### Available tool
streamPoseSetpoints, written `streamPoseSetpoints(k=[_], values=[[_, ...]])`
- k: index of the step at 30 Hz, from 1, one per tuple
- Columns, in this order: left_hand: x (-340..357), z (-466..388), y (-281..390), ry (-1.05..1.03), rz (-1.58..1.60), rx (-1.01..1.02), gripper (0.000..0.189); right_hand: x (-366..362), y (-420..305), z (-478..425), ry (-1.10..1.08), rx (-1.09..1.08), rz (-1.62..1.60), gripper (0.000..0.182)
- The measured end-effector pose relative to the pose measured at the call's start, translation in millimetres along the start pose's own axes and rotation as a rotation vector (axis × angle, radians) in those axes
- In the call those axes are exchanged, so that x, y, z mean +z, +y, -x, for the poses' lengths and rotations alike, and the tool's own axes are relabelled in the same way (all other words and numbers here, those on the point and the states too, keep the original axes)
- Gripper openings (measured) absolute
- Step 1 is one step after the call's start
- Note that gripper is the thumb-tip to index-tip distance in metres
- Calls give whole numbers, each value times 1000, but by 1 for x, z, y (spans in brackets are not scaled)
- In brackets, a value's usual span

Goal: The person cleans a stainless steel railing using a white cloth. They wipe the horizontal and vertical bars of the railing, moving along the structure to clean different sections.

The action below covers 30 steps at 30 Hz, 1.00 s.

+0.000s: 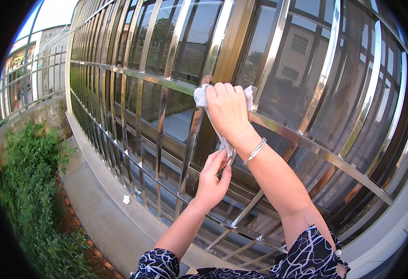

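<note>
A pale grey cloth (201,96) is draped over the horizontal rail of a shiny metal window grille (151,78). My right hand (227,104), with a silver bangle at the wrist, grips the cloth from above at the rail. The cloth hangs down along a vertical bar, and my left hand (213,181) pinches its lower end between thumb and fingers. Behind the bars is dark window glass (190,59) with a brown metal frame (237,42), reflecting a building and trees.
A concrete ledge (109,167) runs below the grille, with a crumpled white scrap (126,199) on it. Green plants (32,195) grow at the left beside a row of bricks (81,226). A metal fence (50,73) tops a low wall (39,113) farther back.
</note>
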<state>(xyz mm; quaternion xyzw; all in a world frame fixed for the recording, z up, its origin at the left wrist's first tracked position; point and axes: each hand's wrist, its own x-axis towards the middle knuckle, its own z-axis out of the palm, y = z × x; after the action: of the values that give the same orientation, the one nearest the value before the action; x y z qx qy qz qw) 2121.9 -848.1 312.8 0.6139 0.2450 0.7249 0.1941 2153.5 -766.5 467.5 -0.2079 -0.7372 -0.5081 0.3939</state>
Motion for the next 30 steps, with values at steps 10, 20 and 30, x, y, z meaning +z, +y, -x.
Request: streamPoseSetpoints(k=[10,20,30], values=[[-30,-24,3,121,-30,2,45,47,-24,-40,128,-140,77,15],[-46,-32,-21,201,31,-132,46,93,-51,-43,-31,-23,22,19],[-32,-2,-20,90,-61,-79,36,14,-10,9,97,-121,113,38]])
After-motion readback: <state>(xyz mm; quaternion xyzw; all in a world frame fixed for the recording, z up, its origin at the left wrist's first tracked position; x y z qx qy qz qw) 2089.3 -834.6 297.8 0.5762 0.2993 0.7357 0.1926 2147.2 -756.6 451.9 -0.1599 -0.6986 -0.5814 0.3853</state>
